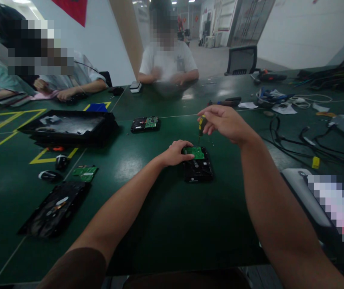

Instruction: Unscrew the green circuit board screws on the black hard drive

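A black hard drive (200,170) with a green circuit board (197,153) at its far end lies flat on the green table in front of me. My left hand (176,153) grips the drive's left side, thumb across the board and fingers at the far edge. Above the drive, my right hand (220,120) is closed around the yellow and dark handle of a screwdriver (202,125). The screwdriver stands nearly upright, its thin shaft pointing down to the board's far edge; whether the tip touches a screw I cannot tell. Several tiny screws (211,143) lie just beyond the drive.
Another hard drive (145,124) lies farther back. At left are stacked black trays (69,126), a loose circuit board (85,172) and a black drive part (56,208). Black cables (298,140) and a grey-white case (307,196) lie right. Co-workers (168,60) sit across the table.
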### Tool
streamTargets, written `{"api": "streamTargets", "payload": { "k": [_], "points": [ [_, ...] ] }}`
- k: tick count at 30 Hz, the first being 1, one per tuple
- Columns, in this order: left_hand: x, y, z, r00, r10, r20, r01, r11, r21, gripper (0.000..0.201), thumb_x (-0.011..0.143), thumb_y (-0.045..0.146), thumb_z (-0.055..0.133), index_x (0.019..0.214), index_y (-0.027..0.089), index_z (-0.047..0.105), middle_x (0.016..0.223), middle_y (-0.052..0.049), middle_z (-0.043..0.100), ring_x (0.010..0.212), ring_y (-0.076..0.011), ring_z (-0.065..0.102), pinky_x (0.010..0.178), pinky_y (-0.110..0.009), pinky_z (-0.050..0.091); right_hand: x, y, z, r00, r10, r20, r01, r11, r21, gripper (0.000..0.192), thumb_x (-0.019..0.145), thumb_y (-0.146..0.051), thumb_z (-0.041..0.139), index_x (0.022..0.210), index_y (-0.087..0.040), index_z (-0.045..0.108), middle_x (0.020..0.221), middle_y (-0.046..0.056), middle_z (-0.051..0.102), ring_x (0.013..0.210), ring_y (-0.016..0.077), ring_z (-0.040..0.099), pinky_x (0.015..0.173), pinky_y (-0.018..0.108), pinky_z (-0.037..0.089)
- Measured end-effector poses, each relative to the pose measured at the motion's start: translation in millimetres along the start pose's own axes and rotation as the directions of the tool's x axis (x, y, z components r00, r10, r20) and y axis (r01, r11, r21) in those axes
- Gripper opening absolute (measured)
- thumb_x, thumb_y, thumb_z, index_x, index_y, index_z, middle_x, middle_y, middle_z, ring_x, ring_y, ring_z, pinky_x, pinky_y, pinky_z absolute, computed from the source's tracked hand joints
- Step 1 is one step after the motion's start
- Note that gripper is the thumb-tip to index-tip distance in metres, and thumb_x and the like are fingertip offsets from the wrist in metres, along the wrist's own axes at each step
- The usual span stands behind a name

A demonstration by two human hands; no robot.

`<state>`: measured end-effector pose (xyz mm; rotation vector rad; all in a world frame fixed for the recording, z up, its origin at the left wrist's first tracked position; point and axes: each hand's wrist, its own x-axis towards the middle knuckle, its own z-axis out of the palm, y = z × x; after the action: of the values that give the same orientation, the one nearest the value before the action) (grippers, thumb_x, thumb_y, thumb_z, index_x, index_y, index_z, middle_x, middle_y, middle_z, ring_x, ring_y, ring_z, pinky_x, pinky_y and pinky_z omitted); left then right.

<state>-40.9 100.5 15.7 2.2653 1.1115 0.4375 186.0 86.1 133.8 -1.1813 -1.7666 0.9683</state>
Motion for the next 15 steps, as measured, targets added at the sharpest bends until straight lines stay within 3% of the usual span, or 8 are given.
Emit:
{"api": "streamTargets", "payload": {
  "k": [8, 13, 15],
  "points": [
    [-0.4, 0.9, -1.1, 1.000, 0.002, 0.001, -0.002, 1.000, 0.000, 0.058, 0.087, 0.053, 0.068, 0.137, 0.025, 0.061, 0.134, -0.012, 0.063, 0.125, -0.0343, 0.055, 0.110, -0.053, 0.044, 1.6, 0.7, -1.1, 0.986, -0.015, -0.166, 0.001, 0.996, -0.085, 0.021, 0.090, -0.038, 0.075, 0.085, -0.020, 0.066, 0.076, 0.005, 0.067, 0.063, 0.0149, 0.057, 0.058, 0.034, 0.044],
    [0.0, 0.4, -0.4, 1.000, 0.000, 0.002, 0.000, 1.000, 0.008, 0.058, 0.088, 0.053, 0.068, 0.137, 0.024, 0.060, 0.134, -0.012, 0.062, 0.124, -0.0338, 0.055, 0.109, -0.053, 0.044, 1.4, 1.6, -0.5, 0.994, -0.036, -0.100, 0.032, 0.999, -0.043, 0.022, 0.094, -0.041, 0.069, 0.092, -0.020, 0.067, 0.096, 0.008, 0.074, 0.059, 0.0114, 0.054, 0.053, 0.032, 0.041],
    [-0.3, 1.1, -0.2, 1.000, -0.010, 0.000, 0.010, 1.000, 0.012, 0.057, 0.088, 0.053, 0.067, 0.137, 0.024, 0.060, 0.135, -0.012, 0.062, 0.125, -0.0336, 0.055, 0.110, -0.053, 0.044, 1.8, 2.9, -0.7, 0.995, -0.039, -0.087, 0.037, 0.999, -0.024, 0.025, 0.097, -0.044, 0.066, 0.096, -0.020, 0.068, 0.094, 0.008, 0.073, 0.060, 0.0122, 0.055, 0.053, 0.033, 0.042]
  ]
}}
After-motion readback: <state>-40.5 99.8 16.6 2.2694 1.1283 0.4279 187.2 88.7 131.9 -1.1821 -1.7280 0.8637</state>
